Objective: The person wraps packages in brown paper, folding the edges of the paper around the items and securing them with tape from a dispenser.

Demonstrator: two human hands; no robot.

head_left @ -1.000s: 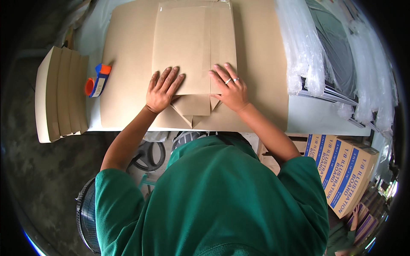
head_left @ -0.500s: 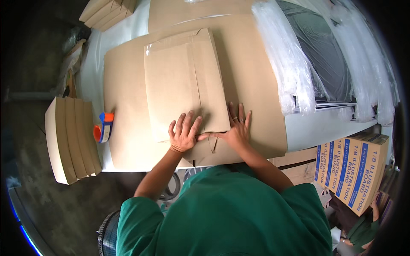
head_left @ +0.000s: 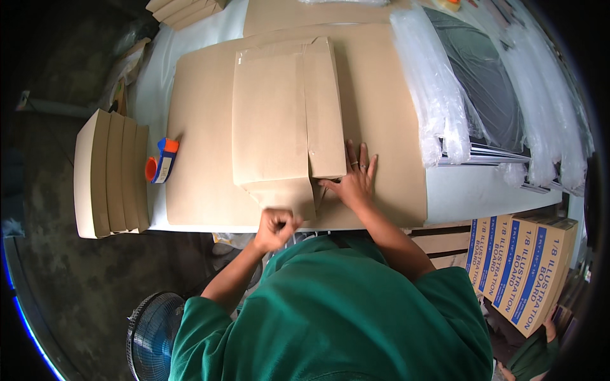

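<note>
A flat brown cardboard package (head_left: 270, 114) lies on a large cardboard sheet (head_left: 200, 146) in front of me. Its near end flap (head_left: 283, 193) slopes toward me, and a taped seam runs lengthwise along the right part of its top. At the flap's near edge my left hand (head_left: 277, 228) is curled into a fist; whatever its fingers hold, if anything, is hidden. My right hand (head_left: 357, 176) rests with fingers spread on the sheet beside the package's near right corner. Its thumb reaches to the left, touching the package's near edge.
A blue and orange tape dispenser (head_left: 163, 162) lies to the left, beside a stack of folded cardboard (head_left: 111, 174). Plastic-wrapped dark boards (head_left: 473, 82) fill the right side. Printed cartons (head_left: 524, 270) stand lower right, near another person's arm (head_left: 550, 327). A fan (head_left: 155, 336) stands lower left.
My left hand has pulled back toward me from the package and curled up. The near end flap now shows, spread toward me. My right hand stays at the corner.
</note>
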